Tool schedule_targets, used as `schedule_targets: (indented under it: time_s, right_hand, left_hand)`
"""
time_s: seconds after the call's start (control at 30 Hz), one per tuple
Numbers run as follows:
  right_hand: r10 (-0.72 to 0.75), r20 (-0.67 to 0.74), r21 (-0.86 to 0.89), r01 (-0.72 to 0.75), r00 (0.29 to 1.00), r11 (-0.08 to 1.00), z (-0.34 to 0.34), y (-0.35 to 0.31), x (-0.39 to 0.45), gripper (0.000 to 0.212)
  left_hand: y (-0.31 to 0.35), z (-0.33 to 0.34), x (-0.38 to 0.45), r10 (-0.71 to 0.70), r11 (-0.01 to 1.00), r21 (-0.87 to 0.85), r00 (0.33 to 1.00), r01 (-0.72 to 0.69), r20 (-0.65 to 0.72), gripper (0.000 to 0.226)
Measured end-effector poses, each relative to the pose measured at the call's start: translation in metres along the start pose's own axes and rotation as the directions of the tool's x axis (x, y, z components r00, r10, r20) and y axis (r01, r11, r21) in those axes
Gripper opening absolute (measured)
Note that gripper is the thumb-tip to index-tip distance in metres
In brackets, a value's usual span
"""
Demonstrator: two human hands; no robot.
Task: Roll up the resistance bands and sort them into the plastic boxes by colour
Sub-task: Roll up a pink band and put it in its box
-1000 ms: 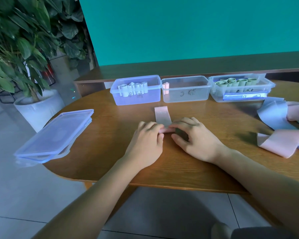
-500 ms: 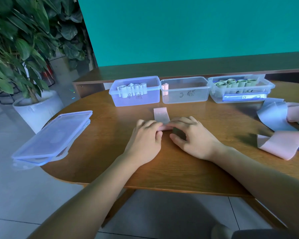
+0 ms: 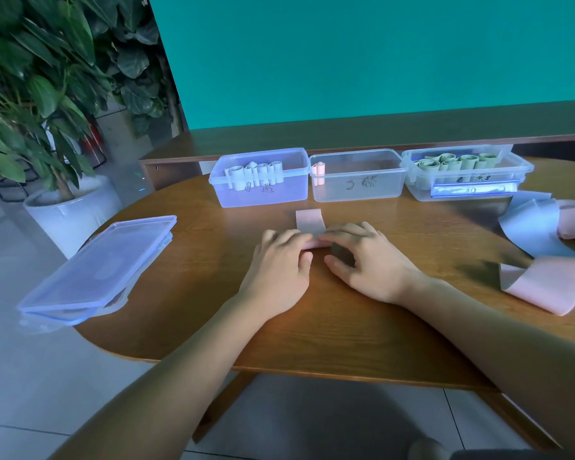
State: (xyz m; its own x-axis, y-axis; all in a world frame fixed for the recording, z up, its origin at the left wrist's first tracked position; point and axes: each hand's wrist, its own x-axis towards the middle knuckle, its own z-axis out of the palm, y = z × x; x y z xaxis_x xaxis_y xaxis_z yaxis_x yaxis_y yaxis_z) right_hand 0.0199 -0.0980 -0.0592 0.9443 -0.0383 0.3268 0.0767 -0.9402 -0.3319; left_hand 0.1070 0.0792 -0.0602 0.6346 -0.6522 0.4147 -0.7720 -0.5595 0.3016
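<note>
Near, table edge (image 3: 279,353) | left hand (image 3: 279,260) and right hand (image 3: 369,260) curled over pink band (image 3: 309,220), pinning roll for tight winding | unrolled tail flat toward middle box (image 3: 357,190), likely its destination | loose bands (image 3: 541,247) waiting right

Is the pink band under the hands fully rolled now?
Not fully. A flat tail of the pink band lies spread beyond the left hand and right hand.

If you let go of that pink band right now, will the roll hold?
Probably not: the pink band looks thin and floppy, its flat tail still unrolled. Both the left hand and right hand press it, so it may spring open or roll.
</note>
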Motion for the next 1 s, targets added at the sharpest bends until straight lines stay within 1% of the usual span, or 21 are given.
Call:
schedule_targets:
  time_s: [0.13, 0.23, 0.3, 0.47, 0.6, 0.67, 0.8, 0.87, 1.0]
  right_hand:
    - [0.019, 0.012, -0.004, -0.019, 1.000, 1.000, 0.001, 0.001, 0.003, 0.041]
    - [0.051, 0.014, -0.034, -0.051, 0.999, 0.998, 0.002, 0.003, 0.008, 0.044]
    - [0.060, 0.016, -0.043, -0.059, 0.998, 0.997, 0.003, 0.005, 0.011, 0.046]
    - [0.042, 0.010, -0.020, -0.041, 0.999, 0.999, 0.004, 0.006, 0.013, 0.046]
    - [0.007, -0.024, 0.023, -0.007, 1.000, 1.000, 0.003, 0.007, 0.014, 0.039]
    - [0.011, -0.023, 0.014, -0.011, 1.000, 1.000, 0.004, 0.008, 0.015, 0.039]
    - [0.037, -0.017, 0.006, -0.037, 0.999, 0.999, 0.006, 0.012, 0.021, 0.038]
    - [0.047, -0.005, -0.003, -0.047, 0.999, 0.999, 0.006, 0.013, 0.025, 0.040]
    - [0.021, -0.030, -0.009, -0.022, 0.999, 1.000, 0.006, 0.014, 0.027, 0.042]
  left_hand:
    - [-0.002, 0.000, 0.004, -0.019, 1.000, 0.017, 0.999, 0.019, 0.027, 0.040]
    - [-0.002, -0.001, 0.005, -0.009, 1.000, -0.014, 1.000, 0.009, -0.025, 0.039]
    - [-0.002, -0.001, 0.005, 0.008, 1.000, -0.029, 0.999, -0.009, -0.032, 0.035]
    - [-0.004, 0.001, 0.010, -0.035, 0.999, 0.023, 0.999, 0.034, 0.025, 0.038]
    - [-0.006, 0.003, 0.014, -0.050, 0.998, 0.048, 0.998, 0.048, 0.049, 0.041]
    - [-0.006, 0.003, 0.016, -0.041, 0.998, 0.048, 0.998, 0.039, 0.040, 0.041]
    - [-0.008, 0.004, 0.018, 0.000, 1.000, 0.003, 0.999, 0.000, -0.042, 0.037]
    - [-0.009, 0.005, 0.020, 0.011, 1.000, -0.001, 0.999, -0.012, -0.039, 0.035]
    - [-0.012, 0.008, 0.029, -0.021, 1.000, 0.014, 1.000, 0.021, -0.008, 0.038]
